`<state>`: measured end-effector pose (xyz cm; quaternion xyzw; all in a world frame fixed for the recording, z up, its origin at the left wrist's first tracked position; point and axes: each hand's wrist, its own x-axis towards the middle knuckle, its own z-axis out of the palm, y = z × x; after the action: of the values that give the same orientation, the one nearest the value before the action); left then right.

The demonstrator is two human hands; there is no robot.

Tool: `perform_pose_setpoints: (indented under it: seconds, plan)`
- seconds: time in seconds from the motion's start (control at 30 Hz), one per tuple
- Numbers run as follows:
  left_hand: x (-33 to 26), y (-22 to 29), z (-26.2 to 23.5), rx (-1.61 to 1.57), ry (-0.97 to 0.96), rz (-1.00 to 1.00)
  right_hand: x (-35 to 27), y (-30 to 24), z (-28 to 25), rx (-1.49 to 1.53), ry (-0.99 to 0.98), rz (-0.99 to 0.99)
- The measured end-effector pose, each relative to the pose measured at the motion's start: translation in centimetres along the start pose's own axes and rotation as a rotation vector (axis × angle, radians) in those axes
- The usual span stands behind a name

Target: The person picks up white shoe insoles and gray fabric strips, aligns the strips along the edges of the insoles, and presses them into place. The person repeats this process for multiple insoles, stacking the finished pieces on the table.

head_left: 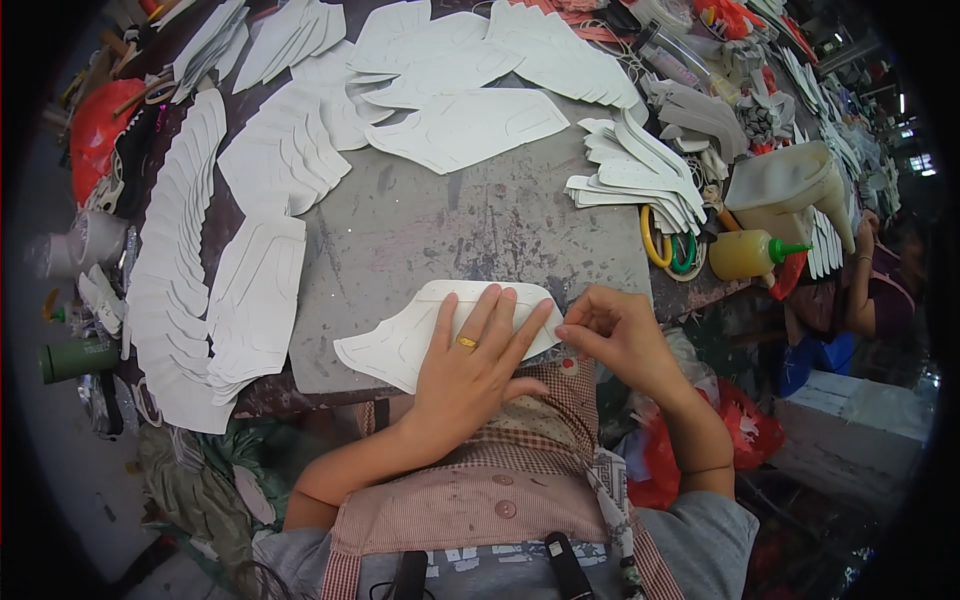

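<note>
A flat white cut-out piece [400,340] lies on the grey work slab [440,230] near its front edge. My left hand [470,365], with a gold ring on one finger, presses flat on the piece's right half, fingers spread. My right hand [615,335] is at the piece's right edge, thumb and fingers pinched together on that edge or on something very small there; I cannot tell which.
Fanned stacks of white cut-out pieces [190,250] line the left side and back [470,125] of the bench. Yellow-handled scissors [655,240], a yellow squeeze bottle [750,255] and a white jug [790,185] stand at right. Another person [870,290] sits far right.
</note>
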<state>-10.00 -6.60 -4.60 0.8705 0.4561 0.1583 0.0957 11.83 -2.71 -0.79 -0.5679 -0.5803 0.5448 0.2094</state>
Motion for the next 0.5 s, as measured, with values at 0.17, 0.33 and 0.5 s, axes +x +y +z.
perform_pose_setpoints:
  seconds: [0.17,0.33,0.5]
  plan:
    - [1.0,0.0,-1.4,-0.11,-0.038,-0.026,0.5,-1.1,-0.2,-0.464,-0.029,-0.171]
    - [-1.1,-3.2,-4.8,-0.106,0.202,-0.239,-0.8,-3.3,-1.1,-0.356,-0.016,-0.41]
    - [-2.7,-3.0,-6.1,-0.021,0.055,-0.431,1.7,-0.5,2.1,-0.23,0.108,-0.4]
